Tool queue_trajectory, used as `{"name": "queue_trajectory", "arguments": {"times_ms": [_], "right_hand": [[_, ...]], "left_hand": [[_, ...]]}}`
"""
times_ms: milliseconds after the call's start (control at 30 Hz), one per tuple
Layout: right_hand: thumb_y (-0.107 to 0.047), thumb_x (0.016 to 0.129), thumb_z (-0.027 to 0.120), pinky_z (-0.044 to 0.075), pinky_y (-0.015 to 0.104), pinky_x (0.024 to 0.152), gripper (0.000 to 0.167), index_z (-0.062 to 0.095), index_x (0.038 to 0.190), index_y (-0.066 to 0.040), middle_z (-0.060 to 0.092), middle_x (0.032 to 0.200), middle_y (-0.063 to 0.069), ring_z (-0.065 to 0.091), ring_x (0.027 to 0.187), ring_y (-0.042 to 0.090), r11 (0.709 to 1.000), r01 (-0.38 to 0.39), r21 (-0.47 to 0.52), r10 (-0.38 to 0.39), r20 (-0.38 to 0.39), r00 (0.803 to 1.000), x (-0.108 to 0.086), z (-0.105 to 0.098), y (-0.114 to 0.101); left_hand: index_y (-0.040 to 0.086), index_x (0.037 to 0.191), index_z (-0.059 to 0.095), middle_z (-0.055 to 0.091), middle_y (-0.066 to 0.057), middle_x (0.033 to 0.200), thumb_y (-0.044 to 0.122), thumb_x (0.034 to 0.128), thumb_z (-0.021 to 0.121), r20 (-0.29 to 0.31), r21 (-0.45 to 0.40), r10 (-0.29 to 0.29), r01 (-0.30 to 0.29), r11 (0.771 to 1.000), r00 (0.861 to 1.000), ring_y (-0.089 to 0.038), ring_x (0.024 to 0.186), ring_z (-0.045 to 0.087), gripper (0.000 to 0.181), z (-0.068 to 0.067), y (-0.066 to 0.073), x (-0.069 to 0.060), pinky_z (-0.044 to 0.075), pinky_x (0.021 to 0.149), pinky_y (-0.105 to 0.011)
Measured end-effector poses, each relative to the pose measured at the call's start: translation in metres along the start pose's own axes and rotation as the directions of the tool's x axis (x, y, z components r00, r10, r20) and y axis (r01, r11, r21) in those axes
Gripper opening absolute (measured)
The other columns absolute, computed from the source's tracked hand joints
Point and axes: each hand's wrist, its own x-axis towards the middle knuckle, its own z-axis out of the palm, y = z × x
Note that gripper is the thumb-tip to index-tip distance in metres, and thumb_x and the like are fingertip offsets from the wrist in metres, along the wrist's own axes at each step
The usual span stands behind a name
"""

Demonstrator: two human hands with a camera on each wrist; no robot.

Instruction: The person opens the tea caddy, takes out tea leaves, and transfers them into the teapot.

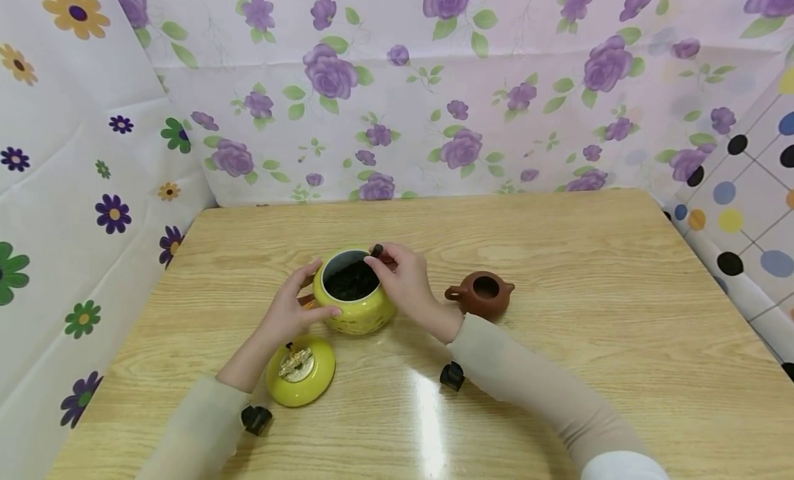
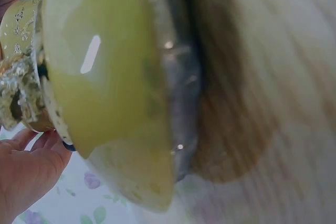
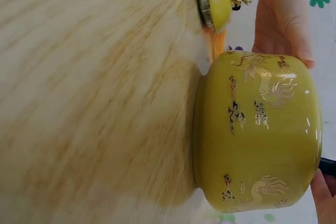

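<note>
A squat yellow jar (image 1: 360, 318) with gold dragon designs stands uncovered on the table, dark loose matter (image 1: 352, 281) inside it. My left hand (image 1: 298, 303) holds the jar's left side, thumb on the front wall and fingers round the back. At the right rim, my right hand (image 1: 400, 276) pinches a short dark stick-like handle (image 1: 376, 251); its lower end cannot be made out. Between the left forearm and the jar lies the yellow lid (image 1: 319, 380), its gold sculpted knob (image 1: 296, 363) upward. The lid's glossy side (image 2: 115, 77) fills much of the left wrist view.
A small brown clay teapot (image 1: 480, 304) with its top uncovered sits right of the jar, close to the right wrist. Something orange (image 3: 216, 44) shows between lid and jar. Flowered cloth (image 1: 397, 121) hangs behind the wooden table (image 1: 577, 259).
</note>
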Motion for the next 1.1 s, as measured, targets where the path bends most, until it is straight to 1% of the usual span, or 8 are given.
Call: {"name": "queue_trajectory", "arguments": {"times_ms": [333,467,633,700,800,967,1033,1100], "right_hand": [[-0.011,0.088,0.068,0.058,0.027,0.069,0.012,0.071,0.09,0.0,0.071,0.081,0.014,0.067,0.076,0.023,0.998,-0.05,-0.034,0.051,0.046,0.998,0.001,-0.007,-0.007],[-0.01,0.087,0.069,0.057,0.025,0.066,0.011,0.071,0.088,0.001,0.071,0.079,0.014,0.067,0.074,0.023,0.996,-0.08,-0.03,0.081,0.041,0.996,0.001,-0.01,-0.007],[-0.011,0.086,0.07,0.049,0.019,0.057,0.011,0.072,0.085,0.0,0.071,0.075,0.013,0.064,0.066,0.019,0.993,-0.107,-0.045,0.108,0.02,0.994,0.002,-0.012,-0.007],[-0.012,0.086,0.071,0.048,0.018,0.055,0.011,0.072,0.084,-0.001,0.07,0.073,0.013,0.063,0.064,0.019,0.99,-0.136,-0.037,0.137,0.022,0.99,0.002,-0.013,-0.006],[-0.011,0.087,0.07,0.052,0.019,0.057,0.012,0.071,0.085,0.001,0.071,0.076,0.015,0.066,0.066,0.02,0.976,-0.215,0.018,0.214,0.027,0.976,0.002,-0.014,-0.006],[-0.006,0.087,0.068,0.059,0.023,0.064,0.013,0.069,0.089,0.006,0.069,0.084,0.02,0.068,0.067,0.018,0.918,-0.364,0.159,0.362,0.044,0.931,0.005,-0.015,-0.007],[-0.005,0.087,0.068,0.059,0.025,0.066,0.012,0.069,0.088,0.007,0.069,0.085,0.021,0.067,0.066,0.015,0.898,-0.396,0.194,0.393,0.057,0.918,0.005,-0.016,-0.009],[-0.005,0.086,0.069,0.06,0.025,0.066,0.012,0.069,0.087,0.007,0.069,0.085,0.021,0.066,0.065,0.013,0.886,-0.413,0.209,0.409,0.064,0.91,0.005,-0.016,-0.01]], "left_hand": [[0.0,0.148,0.027,0.028,-0.019,0.151,0.011,0.0773,0.079,-0.014,-0.007,0.011,-0.011,1.0,1.0,-0.037,0.133,0.035,0.088,0.002,-0.002,-0.001,0.04,0.106,-0.054],[0.001,0.148,0.028,0.027,-0.019,0.151,0.01,0.0764,0.08,-0.022,-0.011,0.006,-0.007,1.0,1.0,-0.036,0.133,0.035,0.089,0.003,-0.002,-0.001,0.04,0.106,-0.053],[0.001,0.148,0.028,0.027,-0.019,0.15,0.01,0.0761,0.08,-0.025,-0.011,0.004,-0.004,1.0,1.0,-0.036,0.133,0.036,0.089,0.003,0.0,0.0,0.04,0.106,-0.053],[0.001,0.148,0.027,0.027,-0.019,0.151,0.01,0.0762,0.08,-0.024,-0.011,0.005,-0.005,1.0,1.0,-0.036,0.133,0.036,0.089,0.003,0.001,0.0,0.04,0.106,-0.053],[0.0,0.148,0.027,0.026,-0.019,0.151,0.009,0.0763,0.08,-0.023,-0.011,0.007,-0.007,1.0,1.0,-0.036,0.133,0.035,0.089,0.003,0.001,-0.001,0.04,0.106,-0.053],[0.0,0.148,0.027,0.027,-0.019,0.15,0.01,0.0768,0.08,-0.021,-0.017,0.008,-0.009,1.0,1.0,-0.036,0.133,0.035,0.089,0.004,0.0,-0.001,0.039,0.106,-0.054],[0.0,0.148,0.026,0.027,-0.019,0.15,0.011,0.0769,0.08,-0.019,-0.017,0.009,-0.01,1.0,1.0,-0.036,0.133,0.035,0.089,0.003,-0.001,-0.001,0.039,0.106,-0.054],[0.001,0.148,0.027,0.027,-0.019,0.151,0.012,0.0771,0.08,-0.02,-0.013,0.011,-0.011,1.0,1.0,-0.036,0.133,0.035,0.089,0.002,-0.001,0.0,0.039,0.106,-0.054]]}}
